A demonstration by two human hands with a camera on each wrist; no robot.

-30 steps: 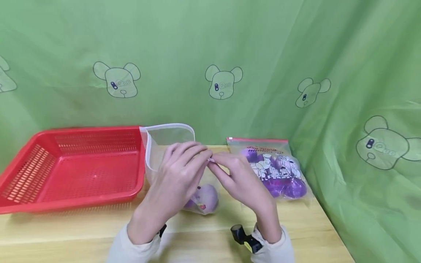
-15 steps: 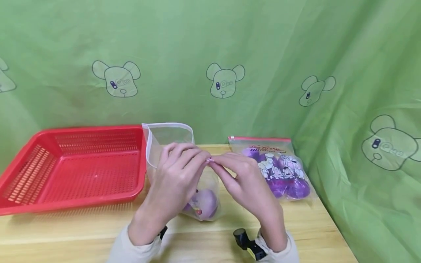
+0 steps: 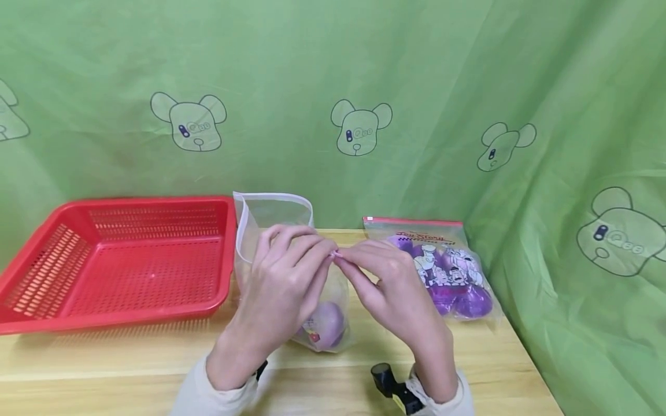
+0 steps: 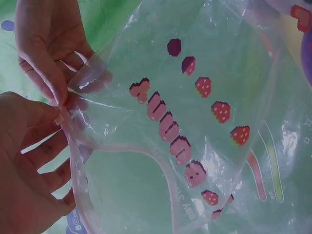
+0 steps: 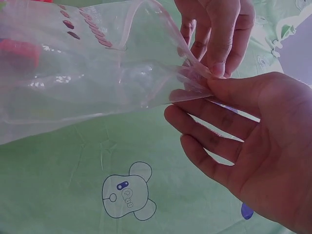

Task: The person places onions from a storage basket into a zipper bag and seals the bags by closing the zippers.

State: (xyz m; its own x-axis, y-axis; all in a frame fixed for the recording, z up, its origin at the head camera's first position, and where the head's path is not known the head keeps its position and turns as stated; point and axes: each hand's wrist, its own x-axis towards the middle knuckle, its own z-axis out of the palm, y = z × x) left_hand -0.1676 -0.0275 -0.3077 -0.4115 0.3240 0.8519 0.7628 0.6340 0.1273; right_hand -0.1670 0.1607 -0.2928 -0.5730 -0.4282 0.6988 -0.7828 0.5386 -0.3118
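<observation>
A clear plastic zip bag (image 4: 214,63) printed with strawberries stands in the middle of the head view. Its pale pink zip edge (image 3: 276,197) loops wide apart at the far left, so the mouth gapes there. A light purple round thing (image 3: 333,323) shows low inside. My left hand (image 3: 283,271) pinches the zip edge at the near right corner, right beside a small slider-like piece (image 4: 59,119). Thumb and forefinger of my right hand (image 3: 398,283) pinch the same corner from the right, the fingertips of both hands meeting there. Other fingers of the right hand (image 5: 273,141) spread below the bag.
A red perforated basket (image 3: 151,277) stands on the wooden table (image 3: 312,381) at the left, close to the bag. At the right lies a zipped clear bag (image 3: 447,277) with several purple round things. Green printed cloth (image 3: 281,115) hangs behind and at the right.
Both hands keep their pinch on the bag's corner, with only a slight shift to the right. The purple thing in the bag sits a little lower in view, and the head view has shifted slightly.
</observation>
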